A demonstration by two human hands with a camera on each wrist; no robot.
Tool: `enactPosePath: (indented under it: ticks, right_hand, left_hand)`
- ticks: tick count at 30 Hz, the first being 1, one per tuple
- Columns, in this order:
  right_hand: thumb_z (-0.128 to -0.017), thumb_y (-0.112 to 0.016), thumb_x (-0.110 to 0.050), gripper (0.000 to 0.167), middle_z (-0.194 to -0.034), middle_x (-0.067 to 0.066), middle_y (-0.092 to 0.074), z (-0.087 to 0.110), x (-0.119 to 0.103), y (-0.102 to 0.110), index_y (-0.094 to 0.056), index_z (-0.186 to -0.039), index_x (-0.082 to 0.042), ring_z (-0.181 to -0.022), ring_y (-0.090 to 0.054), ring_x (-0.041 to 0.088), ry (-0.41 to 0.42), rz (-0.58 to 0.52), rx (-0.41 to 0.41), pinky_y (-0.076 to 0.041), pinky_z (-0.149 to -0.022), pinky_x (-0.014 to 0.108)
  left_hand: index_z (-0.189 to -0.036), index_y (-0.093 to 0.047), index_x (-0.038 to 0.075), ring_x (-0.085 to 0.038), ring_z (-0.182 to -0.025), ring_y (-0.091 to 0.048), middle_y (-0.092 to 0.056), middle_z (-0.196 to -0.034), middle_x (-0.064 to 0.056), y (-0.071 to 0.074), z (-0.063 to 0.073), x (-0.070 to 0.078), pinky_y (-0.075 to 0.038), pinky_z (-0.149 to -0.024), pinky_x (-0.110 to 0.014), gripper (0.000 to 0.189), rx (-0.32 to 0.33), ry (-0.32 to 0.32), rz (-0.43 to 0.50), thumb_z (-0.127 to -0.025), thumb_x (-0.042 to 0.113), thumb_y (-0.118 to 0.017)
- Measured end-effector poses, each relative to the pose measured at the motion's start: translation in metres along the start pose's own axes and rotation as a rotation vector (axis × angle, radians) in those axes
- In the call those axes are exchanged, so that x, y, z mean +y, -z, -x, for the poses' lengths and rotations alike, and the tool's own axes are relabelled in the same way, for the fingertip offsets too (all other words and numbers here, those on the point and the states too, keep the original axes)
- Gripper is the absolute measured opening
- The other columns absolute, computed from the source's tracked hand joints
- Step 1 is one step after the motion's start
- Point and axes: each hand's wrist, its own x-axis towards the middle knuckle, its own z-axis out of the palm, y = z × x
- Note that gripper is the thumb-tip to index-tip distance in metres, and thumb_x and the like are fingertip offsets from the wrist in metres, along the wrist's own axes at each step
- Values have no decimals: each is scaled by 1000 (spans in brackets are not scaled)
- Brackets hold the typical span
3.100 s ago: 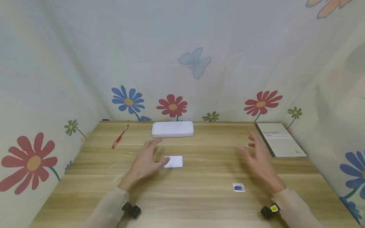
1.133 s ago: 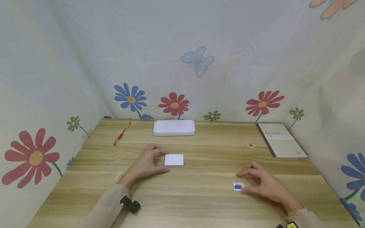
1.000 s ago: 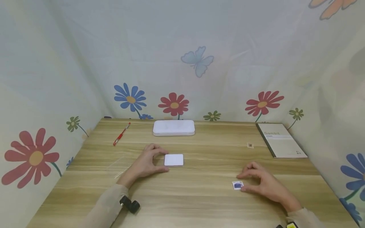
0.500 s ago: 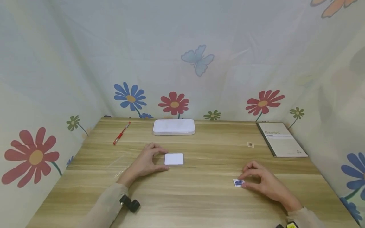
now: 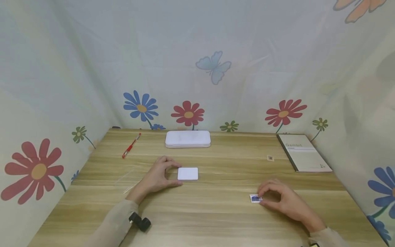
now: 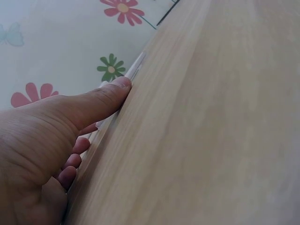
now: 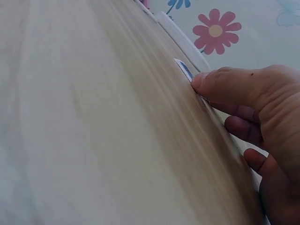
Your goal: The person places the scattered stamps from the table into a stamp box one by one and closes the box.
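A pen (image 5: 131, 145), case (image 5: 188, 139) and notebook (image 5: 303, 153) lie on the wooden counter (image 5: 216, 219). So do a white card (image 5: 187, 174) and, near the notebook, a stamp (image 5: 270, 158).

Worn items, both arms. Left hand (image 5: 158, 175) and right hand (image 5: 287, 200): bare. Left sleeve (image 5: 114, 223): long, pale beige, plain cloth with soft creases, cuff ending at the wrist. Left wrist unit (image 5: 140, 221): black, compact; blocky section against the cuff, rounded knob-like section beside it; small bright spot on the outer edge. Right sleeve (image 5: 328, 236): same pale beige, loose-looking, partly outside the frame. Right wrist unit (image 5: 314, 244): mostly cut off by the lower edge; black rim and yellowish patch visible, shape unreadable.
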Motion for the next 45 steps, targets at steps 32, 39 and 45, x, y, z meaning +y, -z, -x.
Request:
enactPosePath:
  ticks: [32,39,45]
  right_hand:
    - [-103,-78,-2,25,-114,5,-80,-2,-3,-3,-79,-126,-10,-99,-73,11,-231,-165,81,-58,-85,22]
    - [-105,-75,-2,26,-102,15,-76,-7,2,-1,-75,-130,2,-82,-72,13,-374,-235,223,-63,-71,28]
    - [-105,-75,-3,28,-105,19,-77,-11,0,-1,-74,-132,5,-83,-74,14,-415,-284,232,-64,-72,29]
  left_hand:
    - [-134,-79,24,-25,-125,-54,-61,-133,-2,0,0,-2,-48,-109,-52,67,-12,11,13,-78,52,-102]
    - [-135,-79,25,-26,-127,-53,-61,-134,-2,1,-1,0,-48,-110,-53,66,-16,21,3,-79,51,-102]
    - [-134,-79,23,-25,-125,-54,-62,-132,-3,1,0,1,-47,-108,-52,66,-10,8,5,-78,51,-102]
